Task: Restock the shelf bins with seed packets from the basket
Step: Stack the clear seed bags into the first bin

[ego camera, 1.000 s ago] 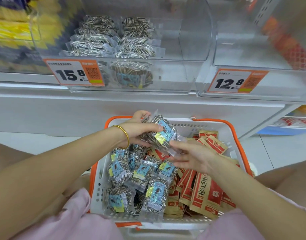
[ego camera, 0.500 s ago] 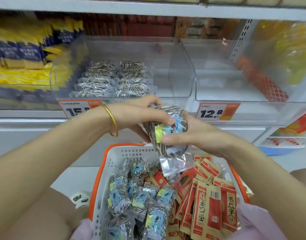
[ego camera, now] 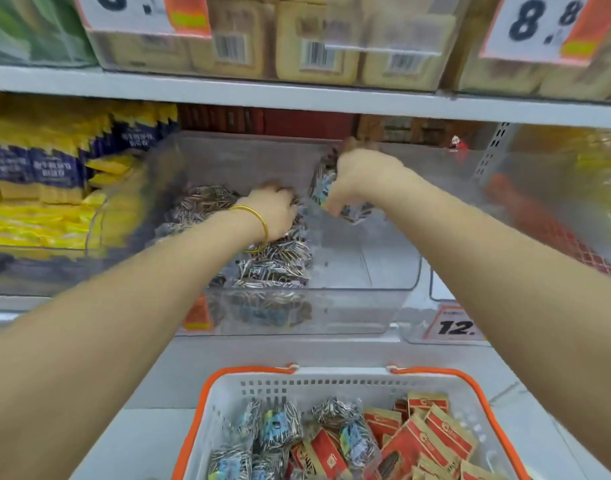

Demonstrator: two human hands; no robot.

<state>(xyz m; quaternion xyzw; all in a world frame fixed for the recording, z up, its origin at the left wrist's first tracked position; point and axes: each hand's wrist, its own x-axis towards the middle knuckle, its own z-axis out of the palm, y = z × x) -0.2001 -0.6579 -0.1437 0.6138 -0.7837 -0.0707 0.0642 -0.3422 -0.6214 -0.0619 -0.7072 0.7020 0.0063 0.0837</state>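
Observation:
Both arms reach into the clear shelf bin (ego camera: 394, 271). My right hand (ego camera: 362, 174) grips a stack of striped seed packets with blue labels (ego camera: 323, 183) over the bin's bare right half. My left hand (ego camera: 274, 211), a gold bangle on its wrist, rests with curled fingers on the pile of seed packets (ego camera: 279, 261) in the bin's left half; whether it grips one is unclear. Below, the white basket with orange rim (ego camera: 224, 393) holds more striped seed packets (ego camera: 279, 427) on its left and red-and-tan packets (ego camera: 432, 434) on its right.
To the right stands a second clear bin (ego camera: 525, 188) with a 12.8 price tag (ego camera: 453, 325). Yellow and blue packets (ego camera: 54, 174) fill the bin on the left. A shelf board (ego camera: 297, 95) runs above, with tan packages (ego camera: 314, 46) on it.
Both hands rose from above the basket into the shelf bin, carrying the stack of seed packets. The left hand let go of the stack and now lies on the pile in the bin.

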